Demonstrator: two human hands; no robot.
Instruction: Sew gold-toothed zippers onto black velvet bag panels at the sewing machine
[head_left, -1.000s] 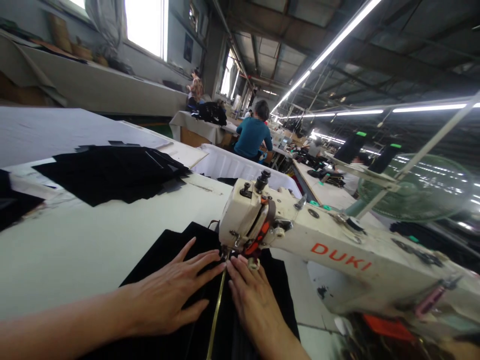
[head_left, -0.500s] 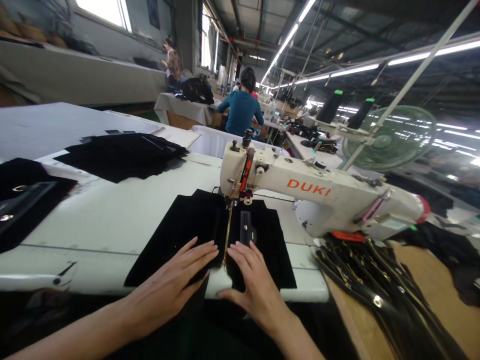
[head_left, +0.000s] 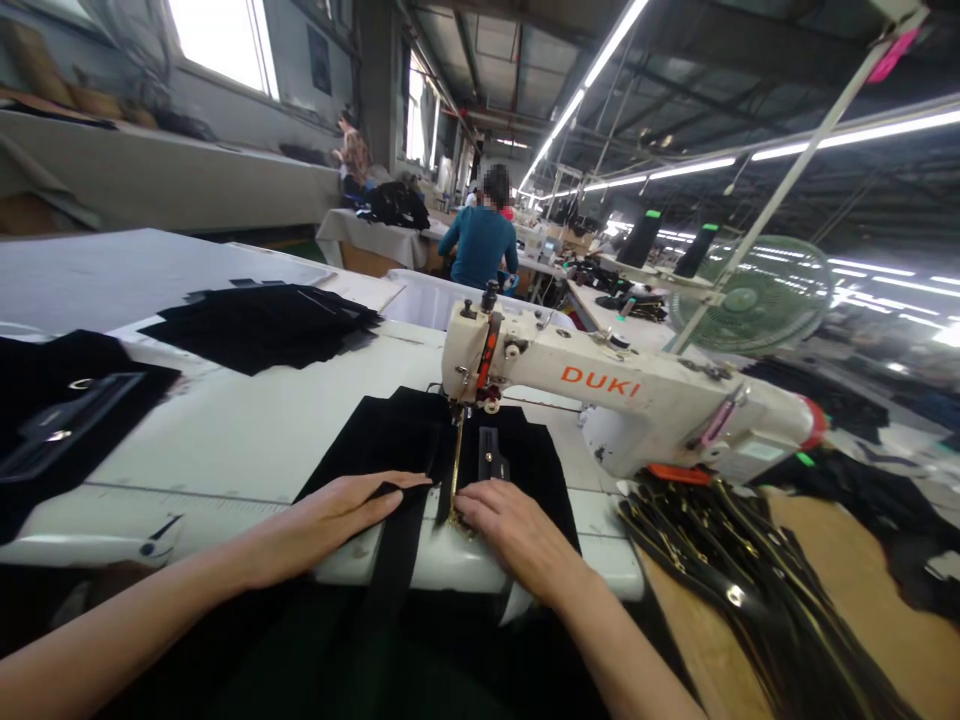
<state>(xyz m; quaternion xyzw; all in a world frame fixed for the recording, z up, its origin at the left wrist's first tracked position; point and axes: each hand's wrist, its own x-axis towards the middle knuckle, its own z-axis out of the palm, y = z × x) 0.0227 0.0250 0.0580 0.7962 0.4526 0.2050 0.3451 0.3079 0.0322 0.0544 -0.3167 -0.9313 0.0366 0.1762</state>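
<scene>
Black fabric lies under the needle of a white sewing machine. A gold-toothed zipper runs from the needle area toward me. My left hand is left of the zipper, thumb and fingers closed on a folded edge of the fabric. Curled beside the zipper's near end, my right hand grips the right part of the fabric at the zipper's edge; its thumb is hidden. A dark patch with a small metal stud sits on the fabric just beyond my right fingers.
Stacked black pieces lie at the back left, with black pieces bearing metal fittings nearer left. Several zipper strips hang at the right by a brown board. A fan and a seated person are beyond.
My left hand has gone from lying flat to pinching a lifted, folded fabric edge. My right fingers have curled in by the zipper. The fabric's near edge no longer lies flat; my view has tilted slightly up.
</scene>
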